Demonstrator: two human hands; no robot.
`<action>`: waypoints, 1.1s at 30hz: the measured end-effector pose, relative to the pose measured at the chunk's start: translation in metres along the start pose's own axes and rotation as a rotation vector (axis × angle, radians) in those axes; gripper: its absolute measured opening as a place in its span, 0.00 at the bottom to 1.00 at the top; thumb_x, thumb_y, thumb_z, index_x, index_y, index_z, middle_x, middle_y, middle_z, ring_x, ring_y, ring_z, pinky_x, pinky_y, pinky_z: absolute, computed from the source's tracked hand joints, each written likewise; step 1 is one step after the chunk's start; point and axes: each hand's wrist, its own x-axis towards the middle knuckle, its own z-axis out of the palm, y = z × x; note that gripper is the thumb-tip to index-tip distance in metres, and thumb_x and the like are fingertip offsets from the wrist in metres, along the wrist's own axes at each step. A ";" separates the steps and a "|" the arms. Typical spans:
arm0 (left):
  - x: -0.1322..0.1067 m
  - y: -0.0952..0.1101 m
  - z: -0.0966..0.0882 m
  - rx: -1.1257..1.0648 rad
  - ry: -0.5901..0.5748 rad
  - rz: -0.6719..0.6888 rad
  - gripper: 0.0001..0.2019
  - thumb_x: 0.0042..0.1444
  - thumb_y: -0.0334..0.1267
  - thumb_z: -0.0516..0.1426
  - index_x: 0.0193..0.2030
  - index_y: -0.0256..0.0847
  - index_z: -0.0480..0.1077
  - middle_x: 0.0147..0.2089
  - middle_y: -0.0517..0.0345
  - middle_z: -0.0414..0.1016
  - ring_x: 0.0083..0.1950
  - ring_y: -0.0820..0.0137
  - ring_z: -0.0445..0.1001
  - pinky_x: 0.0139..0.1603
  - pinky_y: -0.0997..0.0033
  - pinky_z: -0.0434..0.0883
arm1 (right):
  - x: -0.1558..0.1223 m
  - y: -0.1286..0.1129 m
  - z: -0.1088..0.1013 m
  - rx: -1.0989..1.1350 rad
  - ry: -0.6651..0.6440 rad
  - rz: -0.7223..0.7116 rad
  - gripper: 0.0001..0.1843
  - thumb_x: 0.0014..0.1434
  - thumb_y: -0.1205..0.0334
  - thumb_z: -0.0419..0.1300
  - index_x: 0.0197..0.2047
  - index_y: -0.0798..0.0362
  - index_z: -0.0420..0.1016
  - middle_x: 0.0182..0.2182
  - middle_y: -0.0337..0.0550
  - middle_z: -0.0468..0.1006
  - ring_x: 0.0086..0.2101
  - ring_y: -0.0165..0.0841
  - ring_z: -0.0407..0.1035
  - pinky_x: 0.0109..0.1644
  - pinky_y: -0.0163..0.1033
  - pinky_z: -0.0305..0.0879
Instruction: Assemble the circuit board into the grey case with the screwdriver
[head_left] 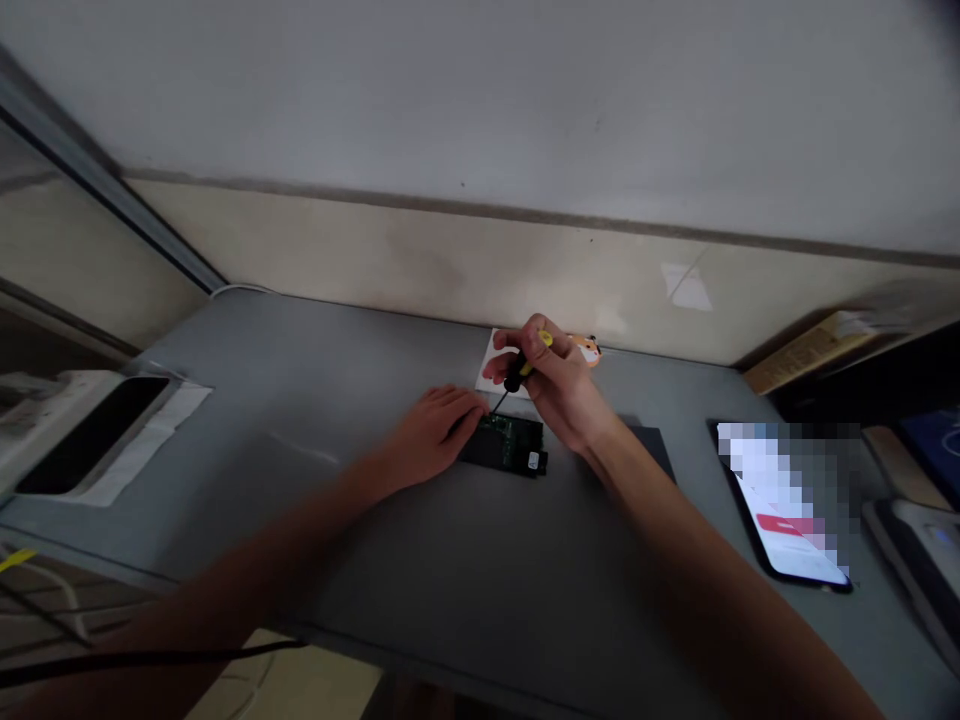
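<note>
A small green circuit board [512,444] lies on the grey table [420,560], near its far edge. My left hand [433,432] rests flat on the table with its fingers against the board's left end. My right hand [553,383] is closed round a screwdriver [525,366] with a black and yellow handle. The screwdriver slants down to the left, and its tip meets the board's upper left corner. A white card [489,366] lies just behind my right hand.
A phone [787,510] with a lit screen lies at the right, with dark devices [915,550] and a cardboard box [810,355] beyond it. A white device [75,430] with a dark screen sits at the left. A black cable [150,660] runs below the table's front edge.
</note>
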 end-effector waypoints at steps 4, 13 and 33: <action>0.001 0.000 0.000 -0.005 -0.002 0.002 0.17 0.75 0.42 0.43 0.44 0.43 0.71 0.43 0.54 0.79 0.47 0.63 0.75 0.57 0.57 0.70 | 0.004 0.001 -0.008 -0.142 0.036 -0.033 0.31 0.54 0.39 0.72 0.29 0.47 0.55 0.21 0.29 0.68 0.21 0.26 0.65 0.27 0.35 0.61; -0.001 0.003 -0.003 -0.001 -0.021 -0.007 0.16 0.73 0.42 0.45 0.47 0.43 0.72 0.44 0.54 0.79 0.49 0.61 0.75 0.59 0.56 0.70 | 0.005 0.005 -0.009 -0.314 0.023 -0.112 0.32 0.61 0.26 0.56 0.44 0.47 0.75 0.30 0.36 0.71 0.29 0.29 0.70 0.35 0.38 0.68; -0.009 -0.005 -0.032 -0.254 -0.221 -0.109 0.34 0.53 0.50 0.65 0.67 0.54 0.67 0.68 0.55 0.72 0.66 0.53 0.72 0.64 0.47 0.74 | -0.153 -0.074 -0.089 -1.917 -0.148 0.105 0.30 0.60 0.50 0.69 0.64 0.45 0.73 0.62 0.53 0.74 0.44 0.47 0.80 0.48 0.53 0.76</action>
